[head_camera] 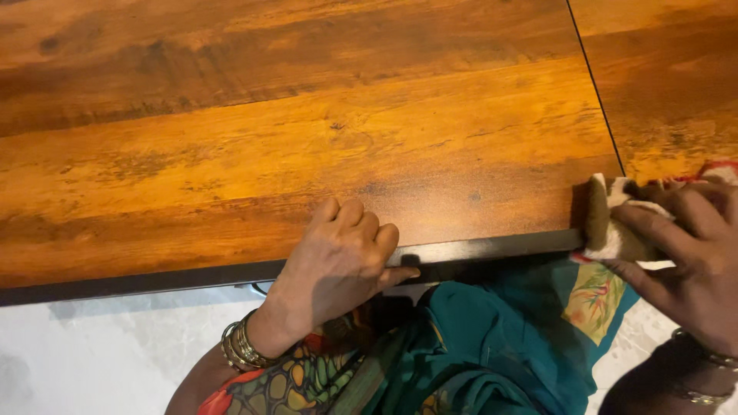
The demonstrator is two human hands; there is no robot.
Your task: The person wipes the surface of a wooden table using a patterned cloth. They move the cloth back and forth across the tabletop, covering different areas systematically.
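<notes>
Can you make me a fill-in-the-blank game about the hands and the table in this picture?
1. The left hand grips the near ____ of the wooden table.
2. The right hand presses a folded ____ on the table.
3. Gold ____ ring the left wrist.
4. The floor beneath looks pale, like ____.

Missing words: edge; cloth; bangles; marble

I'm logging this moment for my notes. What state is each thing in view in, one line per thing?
Left hand: fingers curled over the table's near edge, holding nothing else.
Right hand: pressing down on the cloth.
Crumpled white and brown cloth: bunched up, resting on the table's front edge.
Brown wooden table: bare top, with a seam running across at right.
</notes>
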